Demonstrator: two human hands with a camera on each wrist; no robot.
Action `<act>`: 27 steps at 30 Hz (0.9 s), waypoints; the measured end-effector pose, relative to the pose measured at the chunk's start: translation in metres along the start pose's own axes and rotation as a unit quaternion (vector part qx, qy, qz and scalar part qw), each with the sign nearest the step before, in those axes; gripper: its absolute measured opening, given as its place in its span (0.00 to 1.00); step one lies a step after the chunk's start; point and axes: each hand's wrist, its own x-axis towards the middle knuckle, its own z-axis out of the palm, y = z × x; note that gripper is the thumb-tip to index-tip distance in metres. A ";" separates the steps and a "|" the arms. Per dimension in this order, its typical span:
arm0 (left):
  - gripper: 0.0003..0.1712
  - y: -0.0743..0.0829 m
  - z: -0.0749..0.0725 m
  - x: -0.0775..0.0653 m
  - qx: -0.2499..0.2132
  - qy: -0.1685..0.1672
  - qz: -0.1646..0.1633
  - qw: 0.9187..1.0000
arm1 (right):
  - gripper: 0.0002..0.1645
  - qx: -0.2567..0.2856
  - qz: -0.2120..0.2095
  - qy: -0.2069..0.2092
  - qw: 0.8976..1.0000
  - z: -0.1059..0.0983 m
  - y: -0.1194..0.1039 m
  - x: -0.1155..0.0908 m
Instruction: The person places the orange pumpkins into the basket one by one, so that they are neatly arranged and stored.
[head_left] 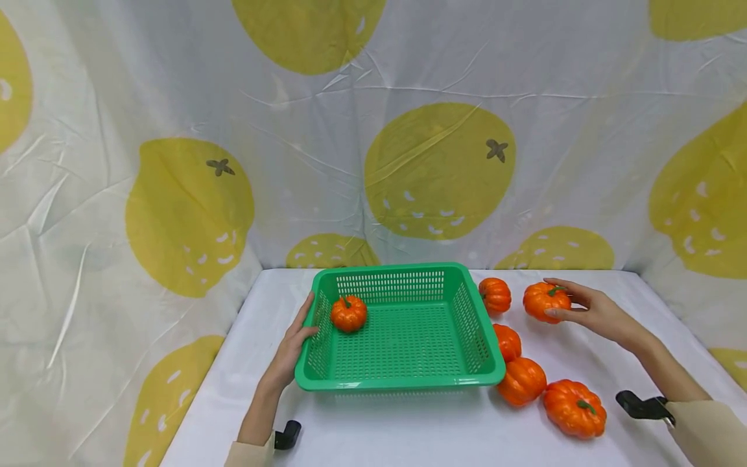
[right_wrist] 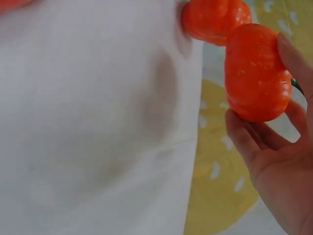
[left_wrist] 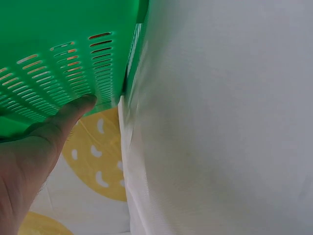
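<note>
My right hand pinches a small orange pumpkin between thumb and fingers. In the right wrist view this pumpkin is held clear of the white cloth, and part of its green stem shows beside the hand. At the left side of a green plastic basket, my left hand holds the rim, thumb over the edge. A finger lies along the slotted outer wall in the left wrist view. Inside the basket, near its left wall, sits one pumpkin.
Several more pumpkins lie right of the basket: one at the back, one partly hidden by the basket wall, one by the near corner and one further forward. A lemon-print curtain hangs behind the white table.
</note>
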 end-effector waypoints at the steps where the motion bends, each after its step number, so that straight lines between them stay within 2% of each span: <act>1: 0.42 0.000 0.000 0.000 0.000 0.000 -0.001 1.000 | 0.42 0.006 0.000 0.002 1.000 -0.001 -0.004 0.003; 6: 0.42 0.000 -0.001 0.000 0.000 0.000 -0.001 1.000 | 0.41 0.042 -0.019 0.010 0.999 -0.006 -0.027 0.018; 13: 0.42 0.000 -0.003 0.000 0.002 0.003 0.003 1.000 | 0.43 0.079 -0.052 -0.015 0.995 -0.003 -0.074 0.044; 20: 0.42 0.000 -0.003 0.001 0.005 0.009 0.006 1.000 | 0.42 0.102 -0.100 -0.041 0.989 0.011 -0.110 0.073; 27: 0.42 -0.002 -0.001 0.001 0.006 0.003 0.008 1.000 | 0.42 0.107 -0.115 -0.080 0.984 0.029 -0.135 0.095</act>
